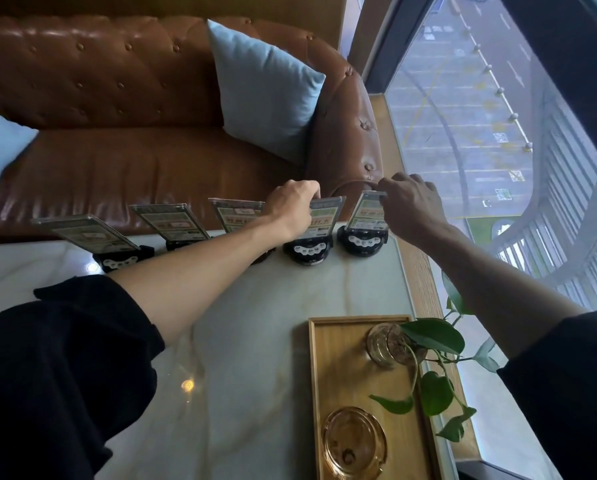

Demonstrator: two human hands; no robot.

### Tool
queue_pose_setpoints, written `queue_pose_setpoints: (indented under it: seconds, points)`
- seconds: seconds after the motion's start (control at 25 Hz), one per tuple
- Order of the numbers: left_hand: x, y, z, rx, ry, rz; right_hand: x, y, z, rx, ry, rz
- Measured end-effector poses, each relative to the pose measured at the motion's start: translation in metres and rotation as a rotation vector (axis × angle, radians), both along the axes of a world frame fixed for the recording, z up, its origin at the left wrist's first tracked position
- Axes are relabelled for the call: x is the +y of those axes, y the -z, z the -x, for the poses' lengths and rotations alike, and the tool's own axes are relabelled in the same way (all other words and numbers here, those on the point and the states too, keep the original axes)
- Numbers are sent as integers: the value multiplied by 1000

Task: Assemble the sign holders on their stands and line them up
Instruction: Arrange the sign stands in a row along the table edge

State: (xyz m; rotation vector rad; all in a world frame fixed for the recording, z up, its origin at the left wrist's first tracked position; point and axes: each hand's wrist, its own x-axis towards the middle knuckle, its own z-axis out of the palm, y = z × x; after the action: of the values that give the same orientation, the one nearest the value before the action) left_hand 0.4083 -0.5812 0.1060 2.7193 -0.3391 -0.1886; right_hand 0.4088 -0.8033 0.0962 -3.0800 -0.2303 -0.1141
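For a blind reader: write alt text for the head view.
Two bare hands, left hand and right hand, each grip the top of a sign holder in a row of five sign holders along the marble table edge, facing a brown leather sofa.

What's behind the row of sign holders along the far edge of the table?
Directly behind the sign holders is a brown leather sofa with a blue cushion. The left hand partly covers one holder.

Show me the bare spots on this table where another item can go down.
The widest free patch is the marble table between the row of sign holders and the wooden tray, under the left hand. The far edge is crowded with five stands; the right hand grips the end one. The tray holds an ashtray and a plant jar.
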Motion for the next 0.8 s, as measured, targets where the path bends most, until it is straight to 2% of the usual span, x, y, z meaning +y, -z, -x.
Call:
queue_pose_setpoints:
  seconds: [0.2,0.8]
  points:
    - [2,4,-15,-8,-35,19,-4,2,-11,74,-15,-66]
    - [-3,14,-23,-29,-14,61,-8,6,-17,89,-7,-170]
